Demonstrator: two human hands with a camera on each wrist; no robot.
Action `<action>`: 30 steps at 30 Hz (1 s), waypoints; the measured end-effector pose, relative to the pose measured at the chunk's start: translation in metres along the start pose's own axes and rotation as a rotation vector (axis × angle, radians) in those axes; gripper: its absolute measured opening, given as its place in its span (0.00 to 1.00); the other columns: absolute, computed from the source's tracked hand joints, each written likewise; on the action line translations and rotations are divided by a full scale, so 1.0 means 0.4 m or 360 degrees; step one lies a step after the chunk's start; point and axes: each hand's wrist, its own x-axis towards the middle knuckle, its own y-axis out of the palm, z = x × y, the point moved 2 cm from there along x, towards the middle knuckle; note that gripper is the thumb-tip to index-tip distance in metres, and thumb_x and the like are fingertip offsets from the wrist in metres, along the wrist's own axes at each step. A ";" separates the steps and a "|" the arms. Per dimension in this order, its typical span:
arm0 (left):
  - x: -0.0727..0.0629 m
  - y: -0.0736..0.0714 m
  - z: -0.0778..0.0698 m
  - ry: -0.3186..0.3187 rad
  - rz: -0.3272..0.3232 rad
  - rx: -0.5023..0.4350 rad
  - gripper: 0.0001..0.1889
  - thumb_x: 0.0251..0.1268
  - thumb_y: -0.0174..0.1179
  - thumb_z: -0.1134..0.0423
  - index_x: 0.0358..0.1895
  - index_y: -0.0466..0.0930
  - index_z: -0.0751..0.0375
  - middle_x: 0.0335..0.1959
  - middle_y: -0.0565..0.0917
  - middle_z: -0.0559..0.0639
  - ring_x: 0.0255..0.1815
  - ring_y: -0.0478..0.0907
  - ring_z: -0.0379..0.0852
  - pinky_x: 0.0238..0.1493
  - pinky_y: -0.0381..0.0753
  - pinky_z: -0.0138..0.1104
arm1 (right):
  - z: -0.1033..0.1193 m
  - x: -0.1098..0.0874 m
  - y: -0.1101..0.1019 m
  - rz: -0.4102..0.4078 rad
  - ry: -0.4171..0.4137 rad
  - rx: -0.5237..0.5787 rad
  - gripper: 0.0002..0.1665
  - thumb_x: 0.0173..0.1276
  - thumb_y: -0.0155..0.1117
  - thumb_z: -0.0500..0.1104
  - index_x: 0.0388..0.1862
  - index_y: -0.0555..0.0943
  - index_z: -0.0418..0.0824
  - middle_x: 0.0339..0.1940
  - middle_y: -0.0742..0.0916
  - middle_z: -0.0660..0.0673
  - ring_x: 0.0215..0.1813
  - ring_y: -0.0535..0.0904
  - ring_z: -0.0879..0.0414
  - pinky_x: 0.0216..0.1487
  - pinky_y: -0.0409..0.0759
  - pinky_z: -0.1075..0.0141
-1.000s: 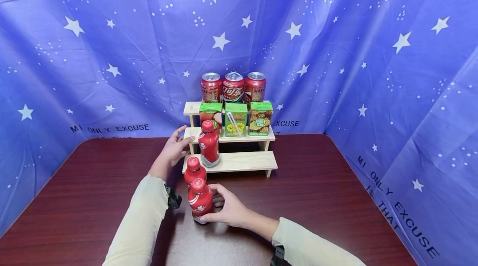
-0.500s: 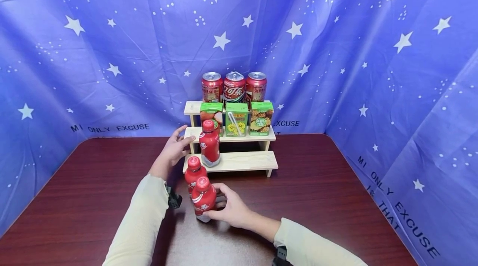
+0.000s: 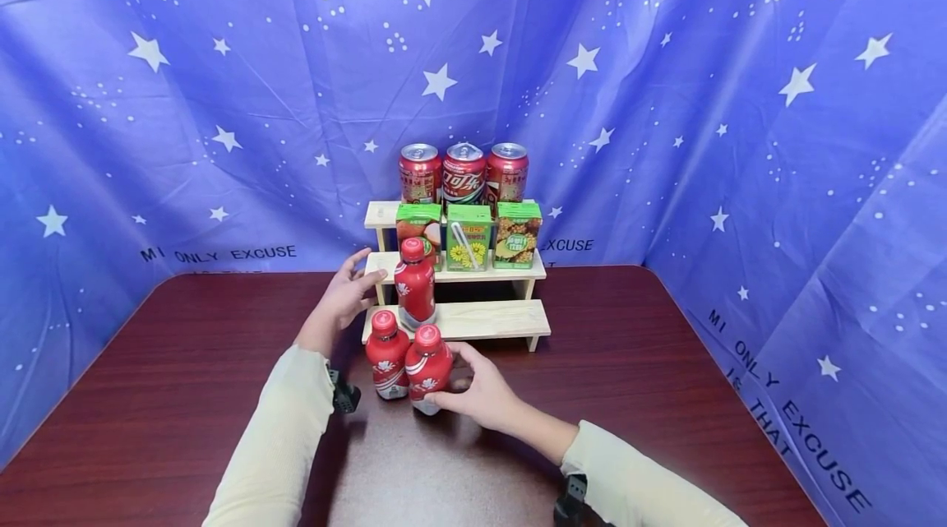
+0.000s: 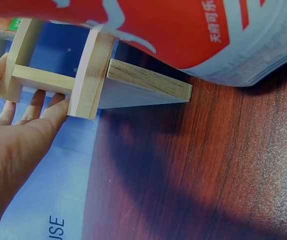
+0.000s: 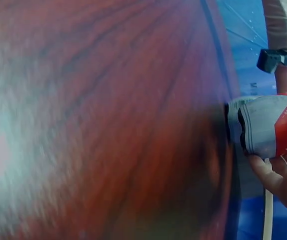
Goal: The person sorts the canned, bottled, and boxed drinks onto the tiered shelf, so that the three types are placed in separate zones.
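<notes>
My right hand [image 3: 484, 391] grips a red cola bottle [image 3: 429, 371], thumb on its near side, in front of the tiered wooden shelf [image 3: 488, 320]. That bottle, also in the right wrist view [image 5: 278, 125], is upright or nearly so; whether its base touches the table cannot be told. Just left of it another red cola bottle [image 3: 387, 358] stands on the table. A third cola bottle [image 3: 416, 288] stands at the left end of the lowest step. At the shelf's left side, my left hand [image 3: 346, 293] holds the middle step's end, fingers [image 4: 36, 105] reaching behind its support.
Three green drink cartons [image 3: 468, 239] line the middle step. On the top step stand three red cans [image 3: 464, 173]. The dark wooden table [image 3: 651, 395] lies beneath, with a blue starry curtain [image 3: 259, 99] behind it and at both sides.
My right hand has moved the held cola bottle right and toward the shelf, uncovering more of the bottle on the table. The left hand stays at the shelf.
</notes>
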 end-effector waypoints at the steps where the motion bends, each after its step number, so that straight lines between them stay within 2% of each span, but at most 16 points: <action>1: 0.000 0.000 0.001 -0.0001 0.0001 0.0004 0.37 0.68 0.50 0.67 0.75 0.40 0.48 0.71 0.54 0.62 0.49 0.69 0.43 0.67 0.62 0.54 | -0.008 0.003 -0.006 -0.0014 0.0009 -0.0005 0.36 0.51 0.73 0.33 0.59 0.69 0.34 0.52 0.80 0.35 0.43 0.82 0.51 0.44 0.83 0.62; 4: 0.002 -0.002 0.004 -0.0003 0.0002 0.0010 0.37 0.69 0.50 0.67 0.75 0.40 0.48 0.71 0.54 0.61 0.48 0.70 0.42 0.67 0.62 0.54 | -0.030 0.011 -0.026 -0.0054 0.0029 0.0001 0.37 0.50 0.73 0.34 0.60 0.69 0.36 0.53 0.80 0.36 0.45 0.82 0.52 0.45 0.83 0.65; 8: 0.002 -0.002 0.003 -0.0005 0.0001 0.0001 0.37 0.69 0.50 0.68 0.75 0.40 0.48 0.71 0.54 0.61 0.48 0.70 0.42 0.67 0.62 0.54 | -0.030 0.020 -0.056 -0.0093 0.0056 0.0025 0.37 0.51 0.73 0.34 0.61 0.69 0.36 0.52 0.81 0.35 0.47 0.81 0.50 0.48 0.83 0.61; 13: 0.002 0.000 -0.001 -0.0006 -0.0001 -0.0005 0.37 0.68 0.50 0.68 0.75 0.41 0.48 0.71 0.54 0.62 0.49 0.70 0.43 0.68 0.61 0.55 | -0.030 0.034 -0.094 -0.0182 0.0081 -0.0030 0.37 0.51 0.74 0.37 0.61 0.69 0.37 0.50 0.81 0.37 0.49 0.79 0.55 0.46 0.83 0.65; 20: 0.006 -0.002 0.002 -0.0017 0.0003 -0.0007 0.38 0.67 0.51 0.68 0.75 0.41 0.48 0.71 0.54 0.62 0.51 0.69 0.44 0.68 0.61 0.55 | -0.017 0.056 -0.133 -0.0312 0.0180 -0.0062 0.36 0.50 0.74 0.35 0.59 0.71 0.37 0.50 0.82 0.39 0.52 0.78 0.50 0.46 0.83 0.61; 25: 0.009 -0.003 0.003 -0.0019 0.0003 -0.0013 0.38 0.67 0.51 0.68 0.75 0.41 0.48 0.71 0.54 0.62 0.51 0.69 0.44 0.68 0.61 0.55 | -0.002 0.068 -0.149 -0.0313 0.0219 -0.0025 0.37 0.51 0.72 0.32 0.60 0.69 0.35 0.50 0.81 0.36 0.51 0.79 0.45 0.45 0.83 0.61; 30: 0.008 -0.003 0.003 -0.0016 0.0004 0.0000 0.38 0.68 0.51 0.68 0.75 0.40 0.48 0.72 0.53 0.62 0.55 0.68 0.47 0.68 0.61 0.55 | -0.009 0.088 -0.164 -0.0343 0.0183 -0.0051 0.37 0.51 0.74 0.35 0.60 0.70 0.37 0.49 0.81 0.38 0.51 0.78 0.50 0.44 0.83 0.65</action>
